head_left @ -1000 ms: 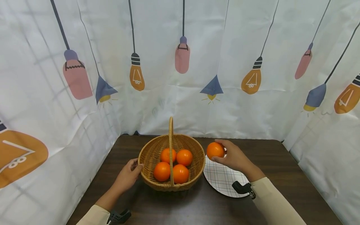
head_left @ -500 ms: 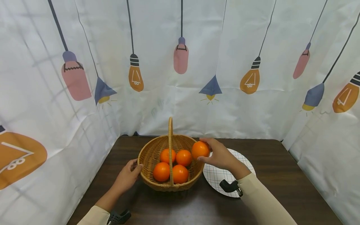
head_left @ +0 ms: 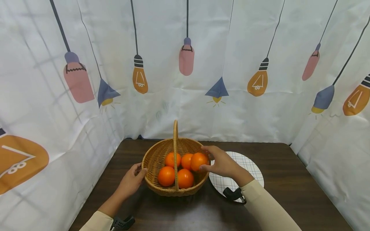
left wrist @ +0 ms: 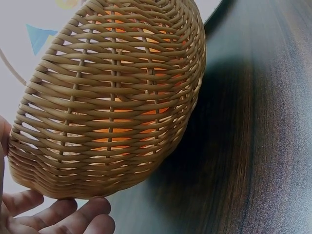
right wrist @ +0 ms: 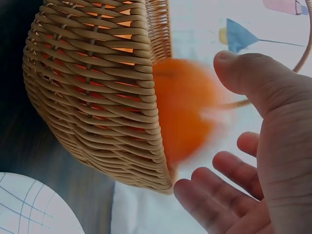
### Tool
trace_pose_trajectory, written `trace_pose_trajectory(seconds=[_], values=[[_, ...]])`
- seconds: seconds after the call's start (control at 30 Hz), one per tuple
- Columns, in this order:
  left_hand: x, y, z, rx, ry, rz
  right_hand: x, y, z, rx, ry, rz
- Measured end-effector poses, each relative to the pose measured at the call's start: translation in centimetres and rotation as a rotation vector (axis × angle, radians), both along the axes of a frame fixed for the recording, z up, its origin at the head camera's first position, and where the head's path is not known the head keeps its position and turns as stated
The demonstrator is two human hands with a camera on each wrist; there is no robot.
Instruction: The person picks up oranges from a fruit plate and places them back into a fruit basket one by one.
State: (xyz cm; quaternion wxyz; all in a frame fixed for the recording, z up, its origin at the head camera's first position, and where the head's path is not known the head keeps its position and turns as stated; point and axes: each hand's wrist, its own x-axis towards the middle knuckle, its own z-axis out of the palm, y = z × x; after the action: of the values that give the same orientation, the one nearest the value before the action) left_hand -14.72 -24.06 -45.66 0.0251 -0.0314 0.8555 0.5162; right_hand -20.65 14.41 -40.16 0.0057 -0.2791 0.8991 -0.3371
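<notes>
A wicker basket (head_left: 154,158) with a tall hooped handle stands on the table, several oranges (head_left: 166,176) inside it. My left hand (head_left: 131,183) grips its left rim, thumb over the edge; in the left wrist view, that hand's fingers (left wrist: 92,209) lie against the woven outside. At the right rim is my right hand (head_left: 224,162), thumb and fingers spread apart. Just off them, one orange (right wrist: 185,112) is blurred in the right wrist view, partly behind the basket's rim. In the head view this orange (head_left: 198,161) overlaps another one in the basket.
A white plate (head_left: 250,168) with a grid pattern lies right of the basket, partly hidden by my right arm. The dark wooden table (head_left: 277,199) ends at a white curtain (head_left: 162,106) printed with lamps, at the back and both sides.
My right hand has carried an orange left from above the plate to the basket's right side and let go of it. My left hand has stayed on the rim.
</notes>
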Motion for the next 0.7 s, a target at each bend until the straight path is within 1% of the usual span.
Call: trace_pose_trajectory(seconds=[0.07, 0.3, 0.47, 0.6, 0.67, 0.7], values=[[0.0, 0.0, 0.0, 0.000, 0.001, 0.000, 0.1, 0.2, 0.0, -0.009, -0.003, 0.002], [-0.1, -0.1, 0.1, 0.001, -0.001, -0.001, -0.1, 1.2, -0.4, -0.027, 0.031, 0.019], [-0.3, -0.2, 0.2, -0.030, 0.002, -0.004, 0.2, 2.7, -0.9, -0.001, 0.026, -0.043], [-0.2, -0.3, 0.7, -0.050, 0.013, -0.020, 0.6, 4.3, -1.6, 0.020, 0.003, -0.098], [-0.1, -0.5, 1.1, -0.102, 0.041, -0.030, 0.9, 5.3, -1.9, 0.034, -0.002, -0.130], [-0.1, -0.7, 1.3, -0.136, 0.073, -0.043, 1.0, 5.8, -2.0, 0.044, 0.000, -0.144]])
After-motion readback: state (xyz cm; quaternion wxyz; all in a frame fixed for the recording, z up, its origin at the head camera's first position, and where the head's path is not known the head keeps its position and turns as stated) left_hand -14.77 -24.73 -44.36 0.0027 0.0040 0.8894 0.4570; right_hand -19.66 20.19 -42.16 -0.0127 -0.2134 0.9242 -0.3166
